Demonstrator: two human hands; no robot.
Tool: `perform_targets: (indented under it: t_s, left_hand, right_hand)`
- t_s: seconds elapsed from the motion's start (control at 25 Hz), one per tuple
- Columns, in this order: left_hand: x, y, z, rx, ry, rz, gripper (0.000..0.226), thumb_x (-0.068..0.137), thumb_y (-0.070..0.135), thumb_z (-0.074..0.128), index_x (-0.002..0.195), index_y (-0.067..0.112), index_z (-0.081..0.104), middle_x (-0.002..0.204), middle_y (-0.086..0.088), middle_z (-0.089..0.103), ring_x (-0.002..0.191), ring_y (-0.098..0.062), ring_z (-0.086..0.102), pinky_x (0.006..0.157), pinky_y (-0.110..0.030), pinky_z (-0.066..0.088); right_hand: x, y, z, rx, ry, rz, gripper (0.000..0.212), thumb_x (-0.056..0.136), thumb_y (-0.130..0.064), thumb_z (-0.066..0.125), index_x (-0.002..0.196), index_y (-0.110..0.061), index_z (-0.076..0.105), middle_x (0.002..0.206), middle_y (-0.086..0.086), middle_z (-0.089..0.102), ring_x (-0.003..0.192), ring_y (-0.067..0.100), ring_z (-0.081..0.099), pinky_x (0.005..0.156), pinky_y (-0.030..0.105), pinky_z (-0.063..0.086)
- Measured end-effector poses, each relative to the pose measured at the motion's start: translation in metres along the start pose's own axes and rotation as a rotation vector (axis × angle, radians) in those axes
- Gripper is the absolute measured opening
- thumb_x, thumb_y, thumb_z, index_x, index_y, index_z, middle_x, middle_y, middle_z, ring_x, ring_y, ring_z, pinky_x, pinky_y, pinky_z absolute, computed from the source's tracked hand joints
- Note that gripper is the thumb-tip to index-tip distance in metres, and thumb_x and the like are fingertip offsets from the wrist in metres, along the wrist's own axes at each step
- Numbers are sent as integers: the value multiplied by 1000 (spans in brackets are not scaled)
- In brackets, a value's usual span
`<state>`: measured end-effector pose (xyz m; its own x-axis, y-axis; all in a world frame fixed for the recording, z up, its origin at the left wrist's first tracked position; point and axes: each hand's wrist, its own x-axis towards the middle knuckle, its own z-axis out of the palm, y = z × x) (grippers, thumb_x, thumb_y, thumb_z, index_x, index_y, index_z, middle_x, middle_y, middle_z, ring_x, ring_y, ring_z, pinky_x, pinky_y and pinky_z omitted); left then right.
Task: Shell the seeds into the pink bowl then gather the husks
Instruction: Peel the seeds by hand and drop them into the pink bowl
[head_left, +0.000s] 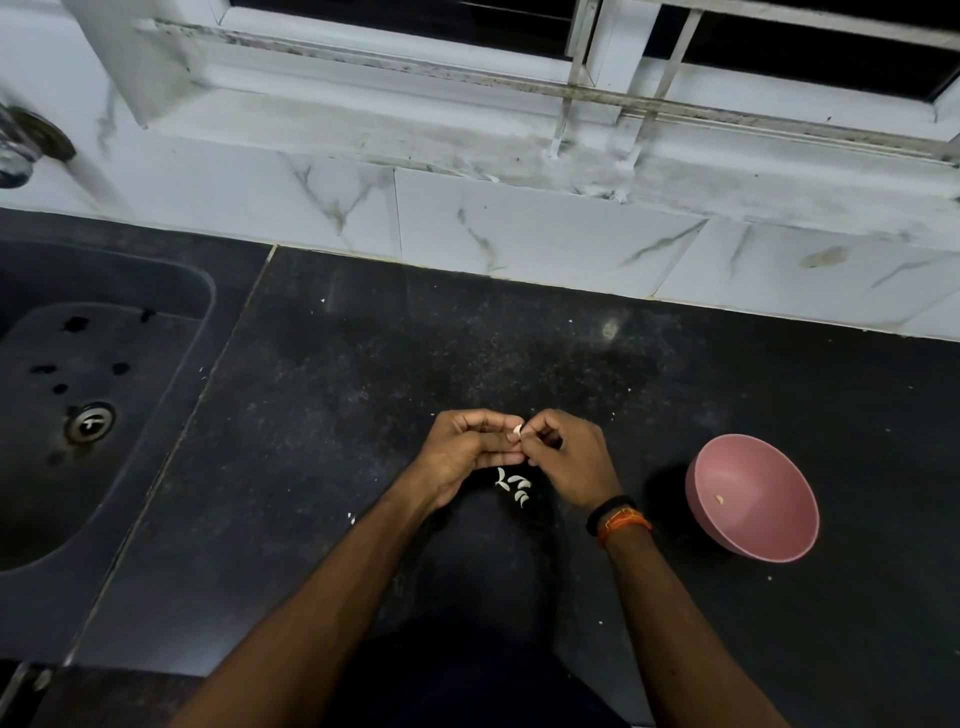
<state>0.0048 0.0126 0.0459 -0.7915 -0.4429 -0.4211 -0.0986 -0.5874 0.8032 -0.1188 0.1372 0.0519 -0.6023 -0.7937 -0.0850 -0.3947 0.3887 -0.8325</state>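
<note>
My left hand (470, 447) and my right hand (566, 457) meet fingertip to fingertip over the middle of the black counter. Between them they pinch one small white seed (517, 429). Just below the hands, several white husk pieces (514, 486) lie scattered on the counter. The pink bowl (779, 535) stands to the right of my right wrist, tilted slightly toward me, with one small pale kernel (719, 499) inside it.
A dark sink (78, 395) with a metal drain (89, 422) fills the left side. A white marbled tile wall (519, 234) and window sill run along the back. Tiny white flecks dot the black counter (363, 415).
</note>
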Motion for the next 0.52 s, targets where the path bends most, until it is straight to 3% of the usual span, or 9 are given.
perform_targets:
  t_s: [0.32, 0.52]
  left_hand:
    - [0, -5, -1, -57, -17, 19, 23, 86, -16, 62, 104, -5, 71, 99, -23, 71, 92, -31, 73, 81, -36, 62]
    - [-2, -5, -2, -133, -24, 7, 25, 88, -16, 59, 108, -6, 69, 94, -18, 71, 89, -27, 72, 82, -36, 61]
  right_hand:
    - [-3, -4, 3, 188, 25, 105, 19, 87, -4, 69, 75, -18, 72, 69, 0, 71, 63, 14, 69, 66, 31, 57]
    - [-4, -4, 3, 265, 43, 145, 13, 91, -3, 67, 81, -9, 72, 70, 1, 71, 62, 12, 68, 64, 26, 55]
